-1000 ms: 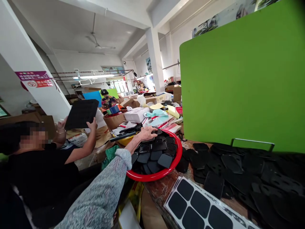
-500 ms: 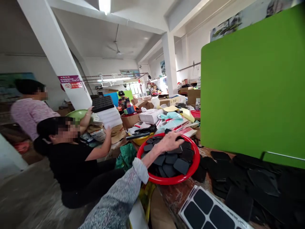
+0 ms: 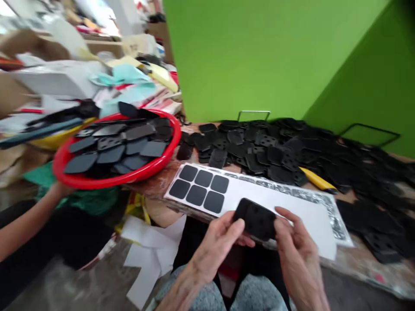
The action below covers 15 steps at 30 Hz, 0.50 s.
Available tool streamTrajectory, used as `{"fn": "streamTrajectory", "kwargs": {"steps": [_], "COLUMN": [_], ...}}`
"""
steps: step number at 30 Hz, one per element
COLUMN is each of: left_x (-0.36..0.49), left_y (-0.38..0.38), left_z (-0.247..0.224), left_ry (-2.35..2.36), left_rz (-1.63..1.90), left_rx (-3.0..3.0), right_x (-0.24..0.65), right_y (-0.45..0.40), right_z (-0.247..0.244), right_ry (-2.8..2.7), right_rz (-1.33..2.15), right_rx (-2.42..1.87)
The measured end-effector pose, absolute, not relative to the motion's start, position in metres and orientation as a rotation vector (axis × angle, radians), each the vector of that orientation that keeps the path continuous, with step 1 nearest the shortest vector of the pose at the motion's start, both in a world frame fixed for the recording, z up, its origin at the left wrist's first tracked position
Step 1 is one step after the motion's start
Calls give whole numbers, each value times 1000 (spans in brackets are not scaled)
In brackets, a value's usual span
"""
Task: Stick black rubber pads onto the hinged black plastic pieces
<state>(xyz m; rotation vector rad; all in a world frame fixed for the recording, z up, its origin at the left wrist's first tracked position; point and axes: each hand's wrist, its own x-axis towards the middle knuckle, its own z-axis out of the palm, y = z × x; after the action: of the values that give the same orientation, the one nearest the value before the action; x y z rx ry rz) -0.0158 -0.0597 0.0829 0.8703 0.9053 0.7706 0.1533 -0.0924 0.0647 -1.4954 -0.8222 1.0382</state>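
A black flat pad with rounded corners (image 3: 256, 219) is held up between my two hands, over the front edge of the table. My left hand (image 3: 220, 237) pinches its left end between thumb and fingers. At the pad's right edge, my right hand (image 3: 296, 242) grips with thumb and fingertips. Just beyond the pad lies a white backing sheet (image 3: 259, 201) with several dark rounded-square stickers (image 3: 203, 178) at its left end. A red basin (image 3: 152, 172) stands to the left, filled with similar black pads (image 3: 112, 154).
Loose black pads (image 3: 246, 147) are heaped along the table before a green panel (image 3: 246, 56). A yellow-handled tool (image 3: 317, 179) lies among them. A co-worker's arm (image 3: 35, 214) reaches under the basin. White paper scraps (image 3: 152, 255) are at lower left.
The view has swung right and down. My left hand, earlier over the red basin, is now in front of me, holding a black pad. My right hand has come into view on it.
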Motion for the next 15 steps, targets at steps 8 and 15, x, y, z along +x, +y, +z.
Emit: {"fn": "streamTrajectory", "kwargs": {"steps": [8, 15], "left_x": [-29, -26], "left_y": [-52, -57], "left_z": [89, 92], "left_ry": [928, 873], "left_rz": [734, 663], "left_rx": [683, 601], "right_x": [131, 135], "right_y": [-94, -101], "right_z": [72, 78], "right_ry": [-801, -844], "right_rz": [1298, 1307], "right_rx": [-1378, -1349]}}
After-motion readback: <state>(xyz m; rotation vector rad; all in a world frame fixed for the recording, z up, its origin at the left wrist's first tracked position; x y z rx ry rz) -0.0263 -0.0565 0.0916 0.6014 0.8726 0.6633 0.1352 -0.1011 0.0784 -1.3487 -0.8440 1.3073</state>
